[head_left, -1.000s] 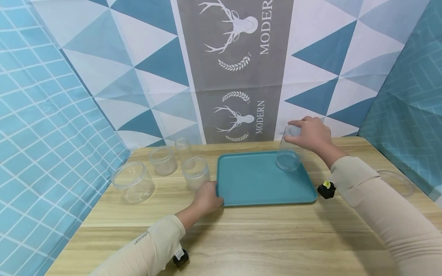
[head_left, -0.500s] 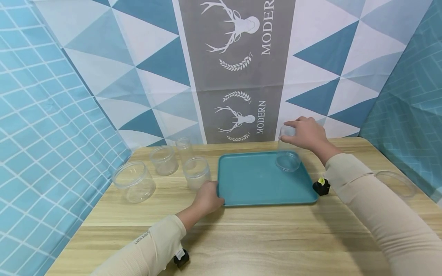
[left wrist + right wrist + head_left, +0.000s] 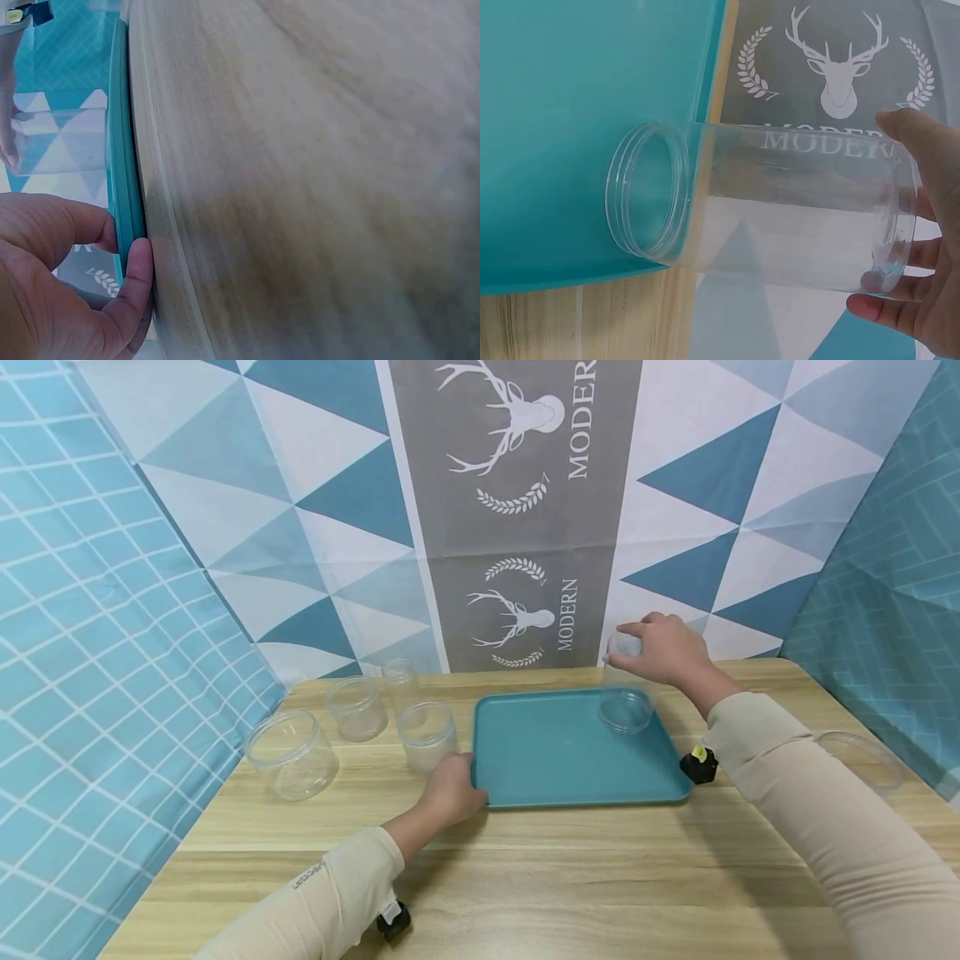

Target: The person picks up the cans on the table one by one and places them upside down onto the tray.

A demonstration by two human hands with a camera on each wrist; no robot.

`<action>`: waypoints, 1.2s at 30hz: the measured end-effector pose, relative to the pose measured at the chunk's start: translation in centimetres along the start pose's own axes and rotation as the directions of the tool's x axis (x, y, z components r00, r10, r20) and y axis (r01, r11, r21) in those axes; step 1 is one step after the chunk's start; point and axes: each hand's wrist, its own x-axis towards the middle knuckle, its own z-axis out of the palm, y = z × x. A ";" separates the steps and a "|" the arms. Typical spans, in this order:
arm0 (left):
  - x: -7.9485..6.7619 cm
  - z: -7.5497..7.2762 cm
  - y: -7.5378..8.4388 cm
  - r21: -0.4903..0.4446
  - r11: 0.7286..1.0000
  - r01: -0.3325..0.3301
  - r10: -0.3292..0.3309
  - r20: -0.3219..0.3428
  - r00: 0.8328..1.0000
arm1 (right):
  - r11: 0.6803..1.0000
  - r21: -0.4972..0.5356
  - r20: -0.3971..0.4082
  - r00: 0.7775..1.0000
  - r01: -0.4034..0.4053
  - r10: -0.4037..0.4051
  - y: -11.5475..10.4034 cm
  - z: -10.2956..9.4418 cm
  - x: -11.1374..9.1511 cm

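My right hand grips a tall clear plastic jar round its upper end, thumb on one side and fingers on the other. The jar is upside down, its threaded mouth on the back right part of a teal tray. At the front left corner of the tray, my left hand pinches the rim between thumb and fingers. Just behind that hand stands a clear jar, partly hidden by it.
Left of the tray are a narrow clear jar, a short jar and a wide jar on the wooden table. A clear round piece lies at the right edge. Patterned cloth hangs behind.
My right hand has shifted slightly left, bringing the jar's upper end over so the jar stands straighter. Its mouth has stayed in place on the tray. My left hand keeps its hold.
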 end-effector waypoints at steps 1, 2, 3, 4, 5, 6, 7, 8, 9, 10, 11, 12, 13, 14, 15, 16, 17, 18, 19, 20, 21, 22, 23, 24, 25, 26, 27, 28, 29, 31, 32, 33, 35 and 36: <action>0.0 0.0 0.0 0.002 1.000 -0.002 0.002 -0.001 1.000 | 1.000 0.002 0.000 1.000 0.001 -0.001 0.0 0.0 0.0; 0.0 0.0 -0.1 0.003 1.000 -0.004 0.004 -0.003 1.000 | 1.000 0.006 0.001 1.000 0.001 -0.001 0.1 -0.1 -0.1; 0.1 0.0 -0.1 0.005 1.000 -0.005 0.005 -0.004 1.000 | 1.000 0.012 -0.002 1.000 0.002 -0.002 0.1 -0.1 -0.1; 0.0 0.0 -0.1 0.005 1.000 -0.006 0.006 -0.005 1.000 | 1.000 0.019 -0.006 1.000 0.002 -0.002 0.1 -0.2 -0.2; 0.0 0.1 -0.1 0.005 1.000 -0.007 0.007 -0.005 1.000 | 1.000 0.024 -0.011 1.000 0.003 -0.003 0.2 -0.2 -0.3; 0.0 0.1 -0.1 0.004 1.000 -0.008 0.008 -0.006 1.000 | 1.000 0.030 -0.017 1.000 0.005 -0.005 0.3 -0.2 -0.3; 0.0 0.1 -0.1 0.000 1.000 -0.009 0.009 -0.006 1.000 | 0.999 0.037 -0.024 1.000 0.008 -0.008 0.4 -0.3 -0.4; -0.1 0.1 -0.1 -0.004 1.000 -0.010 0.010 -0.008 1.000 | 0.999 0.044 -0.032 0.999 0.011 -0.009 0.4 -0.3 -0.5; -0.1 0.2 0.0 -0.009 1.000 -0.012 0.012 -0.008 1.000 | 0.999 0.050 -0.043 0.999 0.014 -0.011 0.5 -0.3 -0.7; -0.2 0.2 -0.1 -0.014 1.000 -0.015 0.015 -0.011 1.000 | 0.998 0.056 -0.054 0.998 0.018 -0.015 0.6 -0.3 -0.8; -0.2 0.2 -0.1 -0.018 1.000 -0.018 0.018 -0.014 1.000 | 0.998 0.061 -0.067 0.998 0.023 -0.019 0.6 -0.4 -1.0; -0.2 0.3 -0.1 -0.019 1.000 -0.021 0.021 -0.018 1.000 | 0.997 0.065 -0.080 0.996 0.031 -0.026 0.6 -0.4 -1.2; -0.3 0.3 -0.1 -0.022 0.999 -0.023 0.023 -0.021 1.000 | 0.997 0.066 -0.095 0.995 0.039 -0.033 0.6 -0.4 -1.4; -0.3 0.3 -0.1 -0.023 0.999 -0.026 0.025 -0.026 0.999 | 0.997 0.065 -0.111 0.993 0.047 -0.040 0.5 -0.5 -1.6; -0.4 0.3 -0.2 -0.025 0.999 -0.027 0.027 -0.028 0.999 | 0.996 0.063 -0.127 0.991 0.059 -0.050 0.4 -0.5 -1.8; -0.4 0.3 -0.2 -0.026 0.999 -0.029 0.028 -0.032 0.999 | 0.995 0.061 -0.143 0.988 0.072 -0.063 0.3 -0.5 -2.0; -0.4 0.3 -0.2 -0.025 0.999 -0.029 0.028 -0.034 0.999 | 0.994 0.061 -0.159 0.984 0.087 -0.077 0.2 -0.5 -2.3; -0.4 0.4 -0.3 -0.028 0.999 -0.029 0.028 -0.036 0.999 | 0.993 0.060 -0.175 0.980 0.104 -0.092 0.1 -0.5 -2.5; -0.4 0.4 -0.3 -0.033 0.999 -0.029 0.028 -0.037 0.999 | 0.991 0.060 -0.192 0.975 0.121 -0.107 0.0 -0.5 -2.7; -0.5 0.4 -0.4 -0.037 0.999 -0.028 0.027 -0.038 0.999 | 0.988 0.063 -0.211 0.969 0.142 -0.125 0.0 -0.4 -3.0; -0.5 0.4 -0.4 -0.043 0.999 -0.027 0.025 -0.039 0.999 | 0.984 0.068 -0.233 0.961 0.167 -0.147 -0.1 -0.3 -3.1; -0.5 0.4 -0.4 -0.051 0.998 -0.025 0.023 -0.039 0.999 | 0.978 0.073 -0.257 0.951 0.195 -0.170 -0.1 -0.2 -3.3; -0.5 0.4 -0.5 -0.058 0.998 -0.022 0.020 -0.038 0.999 | 0.971 0.073 -0.283 0.939 0.225 -0.197 -0.2 0.0 -3.5; -0.5 0.4 -0.5 -0.064 0.998 -0.021 0.018 -0.040 0.999 | 0.963 0.071 -0.311 0.923 0.260 -0.226 -0.2 0.2 -3.6; -0.5 0.5 -0.5 -0.069 0.997 -0.021 0.018 -0.042 0.999 | 0.953 0.069 -0.340 0.905 0.296 -0.257 -0.3 0.4 -3.8; -0.5 0.5 -0.6 -0.074 0.997 -0.020 0.017 -0.042 0.999 | 0.941 0.066 -0.368 0.884 0.333 -0.287 -0.3 0.6 -3.9; -0.5 0.5 -0.6 -0.078 0.997 -0.019 0.015 -0.042 0.999 | 0.929 0.061 -0.396 0.863 0.366 -0.314 -0.4 0.8 -4.1; -0.5 0.5 -0.6 -0.081 0.997 -0.017 0.014 -0.041 0.999 | 0.916 0.055 -0.421 0.841 0.397 -0.339 -0.4 1.0 -4.2; -0.5 0.6 -0.7 -0.080 0.997 -0.020 0.017 -0.043 0.999 | 0.904 0.049 -0.445 0.820 0.425 -0.361 -0.5 1.2 -4.4; -0.5 0.6 -0.7 -0.083 0.996 -0.023 0.019 -0.042 0.999 | 0.882 0.045 -0.482 0.783 0.469 -0.393 -0.7 1.5 -4.8; -0.5 0.5 -0.7 -0.088 0.996 -0.021 0.017 -0.042 0.999 | 0.874 0.043 -0.495 0.770 0.484 -0.402 -0.7 1.6 -5.0; -0.5 0.5 -0.7 -0.096 0.995 -0.020 0.016 -0.042 0.999 | 0.868 0.045 -0.506 0.760 0.495 -0.408 -0.8 1.8 -5.3; -0.6 0.3 -0.6 -0.111 0.994 -0.022 0.017 -0.045 0.999 | 0.859 0.051 -0.521 0.747 0.510 -0.413 -1.0 2.0 -5.7; -0.7 0.2 -0.6 -0.120 0.993 -0.020 0.015 -0.045 0.999 | 0.857 0.056 -0.523 0.746 0.512 -0.412 -1.0 2.1 -5.9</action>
